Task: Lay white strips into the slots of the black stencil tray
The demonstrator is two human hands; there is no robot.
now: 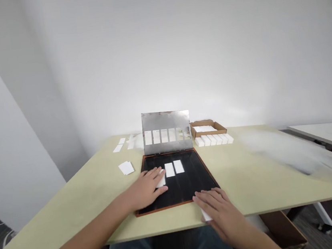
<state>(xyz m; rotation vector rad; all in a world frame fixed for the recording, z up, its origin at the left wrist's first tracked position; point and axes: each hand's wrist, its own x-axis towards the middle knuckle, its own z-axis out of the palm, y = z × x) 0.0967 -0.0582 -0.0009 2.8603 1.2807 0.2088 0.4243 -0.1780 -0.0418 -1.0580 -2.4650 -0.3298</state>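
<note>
My left hand (146, 188) lies with its fingers stretched out over a white card (161, 181) on a black board with an orange-brown rim (161, 209). Its fingertips touch that card and partly cover it. Two more white cards, one in the middle (169, 169) and one to the right (178, 166), lie in a row beside it. Near the board's front right corner, my right hand (220, 210) is closed around a white card or a small stack of them (206, 215); the fingers hide most of it. Behind the board stands a metal plate (165, 119) with rectangular openings, hinged upright.
Loose white cards (126, 168) lie left of the board, with others (118, 147) farther back. A cardboard tray (221, 130) with white pieces stands at the back right, behind a row of white stacks (214, 139). Clear plastic (290, 153) covers the pale table's (68, 217) right side.
</note>
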